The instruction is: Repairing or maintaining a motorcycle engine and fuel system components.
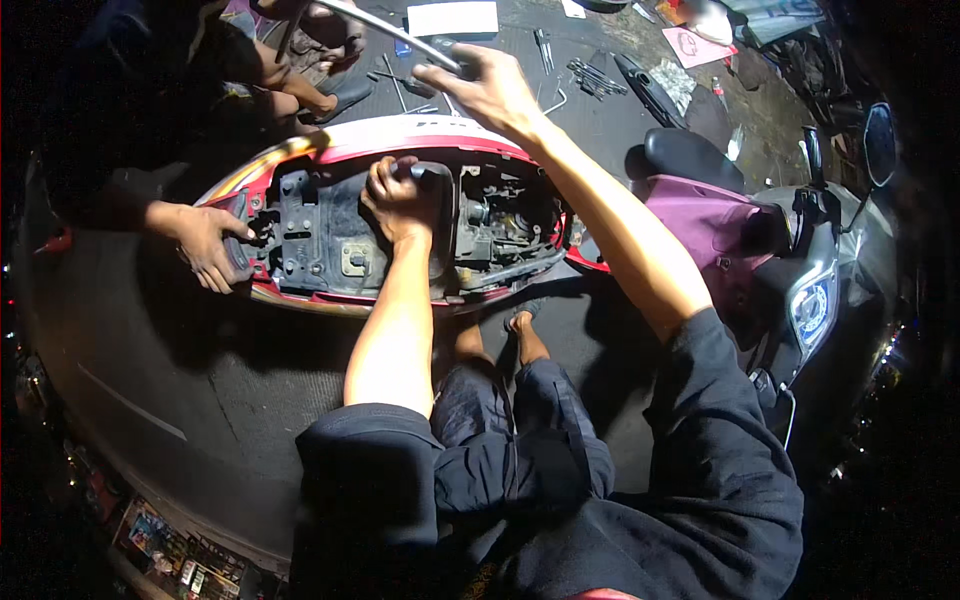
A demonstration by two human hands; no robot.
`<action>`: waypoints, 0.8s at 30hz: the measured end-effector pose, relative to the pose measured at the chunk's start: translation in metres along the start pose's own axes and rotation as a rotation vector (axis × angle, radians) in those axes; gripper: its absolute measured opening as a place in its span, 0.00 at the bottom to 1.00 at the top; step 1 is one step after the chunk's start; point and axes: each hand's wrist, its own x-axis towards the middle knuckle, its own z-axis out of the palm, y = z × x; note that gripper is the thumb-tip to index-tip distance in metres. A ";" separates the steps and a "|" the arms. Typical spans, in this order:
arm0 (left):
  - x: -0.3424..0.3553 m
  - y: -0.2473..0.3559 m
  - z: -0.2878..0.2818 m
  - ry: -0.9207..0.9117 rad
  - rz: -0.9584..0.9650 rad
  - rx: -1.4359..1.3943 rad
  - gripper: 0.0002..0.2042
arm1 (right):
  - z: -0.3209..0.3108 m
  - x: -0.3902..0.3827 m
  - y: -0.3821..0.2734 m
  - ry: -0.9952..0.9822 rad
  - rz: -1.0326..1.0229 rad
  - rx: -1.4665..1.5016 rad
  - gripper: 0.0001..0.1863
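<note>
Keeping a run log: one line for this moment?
Left hand: on black compartment | right hand: holding silver bar | co-worker's hand: on scooter

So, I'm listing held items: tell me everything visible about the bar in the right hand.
The bar is slim, smooth and silvery, seemingly metal, darker near the right hand, which grips its near end. It slants from the picture's upper edge rightward to that hand, beyond the red body. Its far end is out of frame, contact there unseen.

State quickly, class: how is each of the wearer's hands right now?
Left hand: curled over the black compartment; any grip cannot be told.
Right hand: closed on a silvery metal bar.
</note>
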 end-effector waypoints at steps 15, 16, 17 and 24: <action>0.000 0.009 -0.002 -0.053 -0.062 -0.019 0.17 | -0.114 -0.162 -0.035 -0.333 0.430 0.228 0.22; -0.002 0.003 0.000 -0.039 -0.066 0.002 0.18 | -0.111 -0.171 -0.035 -0.407 0.532 -0.042 0.20; -0.004 -0.002 0.004 -0.025 -0.069 0.021 0.18 | -0.112 -0.186 -0.002 -0.512 0.377 -0.263 0.16; 0.001 0.014 0.005 0.019 -0.030 -0.031 0.20 | -0.114 -0.215 0.009 -0.264 0.174 -0.318 0.10</action>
